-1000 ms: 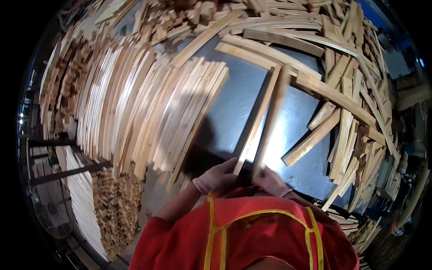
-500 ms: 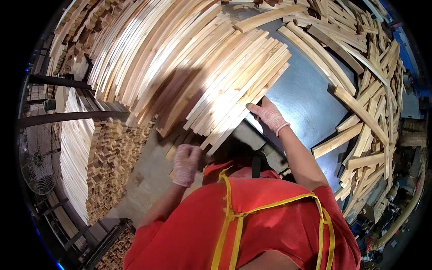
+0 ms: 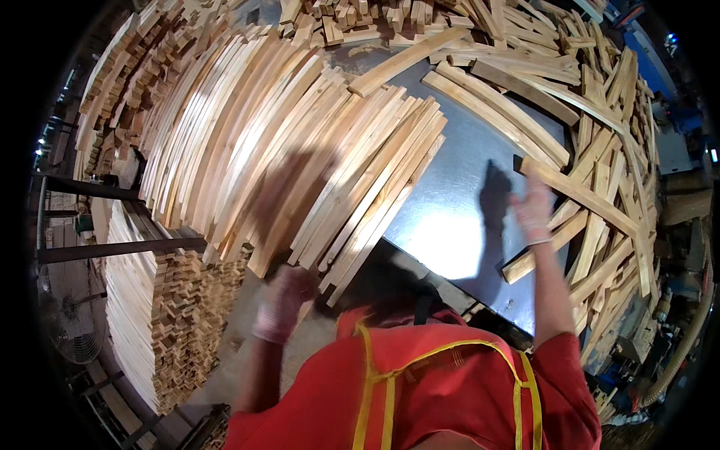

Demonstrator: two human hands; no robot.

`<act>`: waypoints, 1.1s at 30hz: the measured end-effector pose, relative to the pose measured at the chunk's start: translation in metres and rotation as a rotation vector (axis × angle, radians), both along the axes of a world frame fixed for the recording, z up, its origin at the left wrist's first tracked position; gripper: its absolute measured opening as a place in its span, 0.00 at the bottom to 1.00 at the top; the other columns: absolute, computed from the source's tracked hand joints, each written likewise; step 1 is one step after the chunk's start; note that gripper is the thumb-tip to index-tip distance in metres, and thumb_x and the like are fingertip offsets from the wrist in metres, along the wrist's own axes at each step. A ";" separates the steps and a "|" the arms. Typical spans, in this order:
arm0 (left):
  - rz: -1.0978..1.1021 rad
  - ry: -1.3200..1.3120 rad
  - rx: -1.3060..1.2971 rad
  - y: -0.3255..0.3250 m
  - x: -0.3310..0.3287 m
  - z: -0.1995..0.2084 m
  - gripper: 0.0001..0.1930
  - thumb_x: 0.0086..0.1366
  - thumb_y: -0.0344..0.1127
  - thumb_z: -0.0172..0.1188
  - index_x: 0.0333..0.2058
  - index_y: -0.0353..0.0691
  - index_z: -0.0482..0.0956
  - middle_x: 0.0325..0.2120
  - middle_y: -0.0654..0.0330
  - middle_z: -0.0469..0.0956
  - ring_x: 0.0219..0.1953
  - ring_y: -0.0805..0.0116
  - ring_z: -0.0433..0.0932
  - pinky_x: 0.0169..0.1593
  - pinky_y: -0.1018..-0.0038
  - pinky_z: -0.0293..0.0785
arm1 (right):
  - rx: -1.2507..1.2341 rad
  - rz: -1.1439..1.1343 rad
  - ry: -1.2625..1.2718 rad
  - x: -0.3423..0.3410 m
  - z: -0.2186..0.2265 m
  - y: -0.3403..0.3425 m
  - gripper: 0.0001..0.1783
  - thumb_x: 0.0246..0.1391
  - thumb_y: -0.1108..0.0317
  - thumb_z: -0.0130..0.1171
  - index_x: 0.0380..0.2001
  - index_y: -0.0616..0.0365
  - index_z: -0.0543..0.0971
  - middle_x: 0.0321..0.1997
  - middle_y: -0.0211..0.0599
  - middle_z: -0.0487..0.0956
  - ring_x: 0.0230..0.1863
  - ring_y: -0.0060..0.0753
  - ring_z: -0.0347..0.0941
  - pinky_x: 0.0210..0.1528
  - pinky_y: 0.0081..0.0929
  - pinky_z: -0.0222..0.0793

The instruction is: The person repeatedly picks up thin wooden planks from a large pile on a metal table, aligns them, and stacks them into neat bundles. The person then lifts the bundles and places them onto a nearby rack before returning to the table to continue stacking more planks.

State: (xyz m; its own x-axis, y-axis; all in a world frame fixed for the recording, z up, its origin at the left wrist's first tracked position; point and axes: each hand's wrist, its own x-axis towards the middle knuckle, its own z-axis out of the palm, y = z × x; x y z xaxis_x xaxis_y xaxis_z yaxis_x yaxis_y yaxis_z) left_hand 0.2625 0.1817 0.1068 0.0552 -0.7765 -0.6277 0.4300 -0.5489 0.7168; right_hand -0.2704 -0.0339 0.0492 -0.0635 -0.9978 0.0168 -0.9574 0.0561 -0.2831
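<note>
A row of long pale wooden strips (image 3: 352, 172) lies side by side at centre left, their near ends jutting past the edge of a grey metal table (image 3: 457, 180). My left hand (image 3: 281, 304), in a pale knitted glove, is at those near ends, its fingers in shadow and too blurred to read. Over the right part of the table, my gloved right hand (image 3: 534, 210) reaches out with the thumb apart from the fingers. Its fingertips meet the near end of a loose wooden strip (image 3: 589, 191); a firm grip on it does not show.
A jumbled heap of strips (image 3: 607, 135) covers the table's right side. Short wood pieces (image 3: 360, 15) lie at the far edge. On the left stand a tall strip stack (image 3: 191, 322) and dark metal bars (image 3: 120, 250). A ribbed hose (image 3: 686, 337) hangs at right.
My right hand has left the right edge of the row and moved right to the loose strip. My left hand has moved slightly left, up against the row's ends. The view has shifted.
</note>
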 end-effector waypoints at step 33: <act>-0.459 -0.373 -0.469 -0.122 -0.148 -0.034 0.23 0.70 0.37 0.64 0.61 0.36 0.78 0.52 0.58 0.81 0.53 0.68 0.79 0.56 0.69 0.77 | 0.616 0.117 -1.700 0.216 0.012 0.141 0.34 0.61 0.60 0.65 0.68 0.58 0.69 0.43 0.30 0.77 0.43 0.27 0.75 0.47 0.28 0.74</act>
